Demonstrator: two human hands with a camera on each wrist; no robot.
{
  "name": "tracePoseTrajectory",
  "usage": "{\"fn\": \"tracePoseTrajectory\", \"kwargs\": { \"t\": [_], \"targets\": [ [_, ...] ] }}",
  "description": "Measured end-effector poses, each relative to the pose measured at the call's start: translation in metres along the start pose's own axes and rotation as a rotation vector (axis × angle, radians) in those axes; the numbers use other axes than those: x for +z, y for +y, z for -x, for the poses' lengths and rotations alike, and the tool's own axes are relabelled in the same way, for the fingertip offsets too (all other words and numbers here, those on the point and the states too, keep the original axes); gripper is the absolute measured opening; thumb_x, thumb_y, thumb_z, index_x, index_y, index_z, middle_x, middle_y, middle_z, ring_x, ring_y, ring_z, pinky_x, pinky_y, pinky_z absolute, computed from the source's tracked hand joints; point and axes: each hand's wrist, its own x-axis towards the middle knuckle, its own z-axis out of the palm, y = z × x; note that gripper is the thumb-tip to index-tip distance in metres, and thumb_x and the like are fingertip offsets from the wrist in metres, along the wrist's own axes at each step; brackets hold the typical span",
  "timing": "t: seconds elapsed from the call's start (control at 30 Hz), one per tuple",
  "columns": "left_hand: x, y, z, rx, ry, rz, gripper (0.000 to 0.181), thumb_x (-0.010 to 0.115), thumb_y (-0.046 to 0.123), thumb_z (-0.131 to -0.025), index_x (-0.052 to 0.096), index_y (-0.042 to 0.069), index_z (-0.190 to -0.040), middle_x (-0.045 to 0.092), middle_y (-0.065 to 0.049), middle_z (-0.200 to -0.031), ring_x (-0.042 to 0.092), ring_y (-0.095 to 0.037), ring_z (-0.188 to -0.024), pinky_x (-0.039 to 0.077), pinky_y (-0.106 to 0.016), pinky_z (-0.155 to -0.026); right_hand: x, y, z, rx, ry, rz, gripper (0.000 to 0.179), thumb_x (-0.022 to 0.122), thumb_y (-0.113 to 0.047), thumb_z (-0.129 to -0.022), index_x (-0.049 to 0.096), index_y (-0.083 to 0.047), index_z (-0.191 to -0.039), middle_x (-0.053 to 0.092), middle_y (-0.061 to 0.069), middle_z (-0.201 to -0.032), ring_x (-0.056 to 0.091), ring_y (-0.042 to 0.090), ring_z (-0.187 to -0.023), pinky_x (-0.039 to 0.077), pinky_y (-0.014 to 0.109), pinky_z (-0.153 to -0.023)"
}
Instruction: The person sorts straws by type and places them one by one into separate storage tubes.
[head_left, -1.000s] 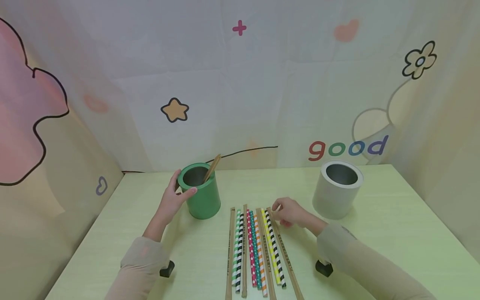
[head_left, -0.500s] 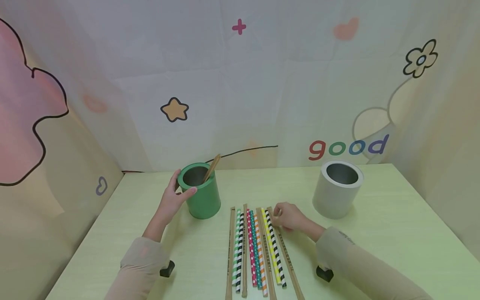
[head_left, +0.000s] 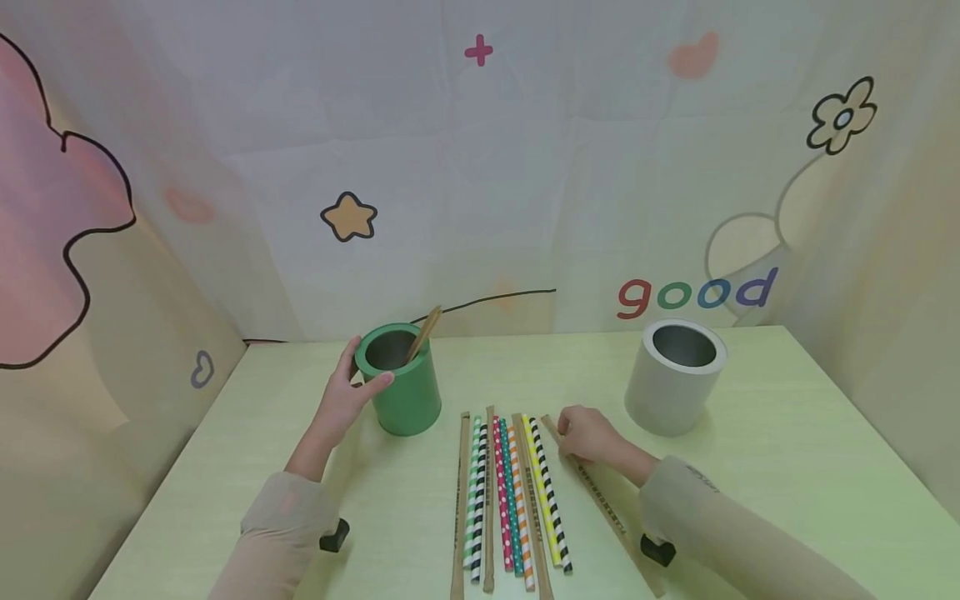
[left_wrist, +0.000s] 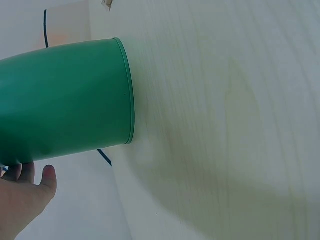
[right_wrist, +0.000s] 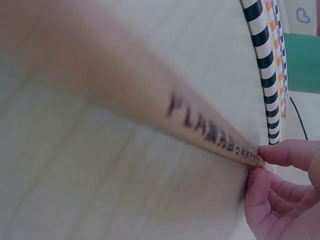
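My left hand (head_left: 347, 404) holds the green cylindrical container (head_left: 407, 400) at its upper left, thumb in front and fingers around the far side near the rim. Brown slim sticks (head_left: 425, 335) lean inside that container. My right hand (head_left: 592, 435) pinches a brown paper-wrapped straw (head_left: 611, 517) near its far end, between thumb and index finger. Dark printed lettering runs along this wrapper in the right wrist view, and its near end lies toward the right sleeve. Left of it, a black-and-white striped straw (head_left: 551, 496) lies on the table.
A row of patterned straws, including a yellow one (head_left: 542, 492) and an orange-striped one (head_left: 521, 508), lies with several brown wrapped straws (head_left: 460, 508) mid-table. A white cylindrical container (head_left: 675, 387) stands at the back right. A printed curtain (head_left: 480, 167) hangs behind the table (head_left: 787, 433).
My right hand has shifted right and slightly nearer, pulling the brown wrapped straw away from the row; its near end has swung right. My left hand and the green container have stayed in place.
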Motion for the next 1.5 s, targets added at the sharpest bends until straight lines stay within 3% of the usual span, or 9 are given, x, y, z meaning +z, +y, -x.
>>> {"fn": "tracePoseTrajectory", "kwargs": {
  "t": [0.37, 0.63, 0.87, 1.07, 1.3, 1.5],
  "targets": [
    [0.000, 0.005, 0.003, -0.003, -0.007, -0.017, 0.082, 0.059, 0.027, -0.084, 0.004, 0.012, -0.143, 0.014, -0.009, -0.148, 0.011, -0.028, -0.136, 0.018, -0.050, -0.106, -0.003, 0.002, 0.003, -0.025, 0.024, -0.003, 0.010, 0.059, 0.000, -0.072, 0.056, -0.002, -0.082, 0.051, 0.003, -0.053, 0.041, 0.009, -0.038, 0.034, 0.017, -0.036],
    [-0.002, -0.001, 0.000, -0.011, -0.009, -0.008, 0.083, 0.060, 0.028, -0.083, 0.005, 0.015, -0.143, 0.015, -0.008, -0.148, 0.012, -0.027, -0.136, 0.018, -0.050, -0.106, -0.021, -0.003, 0.000, -0.055, -0.020, -0.179, 0.010, 0.057, -0.002, -0.075, 0.056, 0.000, -0.085, 0.044, 0.001, -0.052, 0.041, 0.010, -0.041, 0.039, 0.022, -0.040],
    [-0.001, 0.003, 0.003, 0.001, -0.013, -0.012, 0.082, 0.059, 0.027, -0.084, 0.004, 0.012, -0.143, 0.016, -0.010, -0.147, 0.012, -0.028, -0.136, 0.017, -0.051, -0.106, -0.050, -0.030, 0.004, -0.180, -0.079, -0.278, 0.016, 0.052, -0.003, -0.078, 0.053, 0.002, -0.093, 0.049, 0.003, -0.060, 0.042, 0.010, -0.045, 0.040, 0.021, -0.043],
    [-0.002, -0.005, -0.003, 0.004, -0.012, -0.001, 0.083, 0.060, 0.028, -0.083, 0.005, 0.015, -0.143, 0.017, -0.009, -0.147, 0.013, -0.028, -0.136, 0.017, -0.052, -0.106, -0.080, -0.064, 0.008, -0.292, -0.083, -0.396, 0.017, 0.050, -0.003, -0.080, 0.050, 0.001, -0.096, 0.050, 0.002, -0.064, 0.045, 0.012, -0.050, 0.041, 0.021, -0.046],
    [-0.003, -0.021, -0.011, 0.011, 0.001, -0.035, 0.086, 0.061, 0.035, -0.081, 0.005, 0.018, -0.143, 0.018, -0.007, -0.147, 0.015, -0.027, -0.136, 0.018, -0.052, -0.106, -0.112, -0.106, 0.011, -0.414, 0.024, -0.608, 0.018, 0.050, -0.003, -0.083, 0.049, 0.000, -0.101, 0.055, 0.002, -0.070, 0.053, 0.013, -0.057, 0.047, 0.022, -0.053],
    [-0.004, -0.023, -0.011, 0.014, 0.005, -0.040, 0.087, 0.062, 0.037, -0.080, 0.005, 0.019, -0.143, 0.019, -0.006, -0.147, 0.015, -0.027, -0.135, 0.019, -0.052, -0.105, -0.130, -0.135, 0.011, -0.432, 0.145, -0.839, 0.013, 0.049, 0.001, -0.082, 0.051, -0.008, -0.091, 0.056, -0.003, -0.071, 0.056, 0.010, -0.059, 0.048, 0.020, -0.054]
  ]
}}
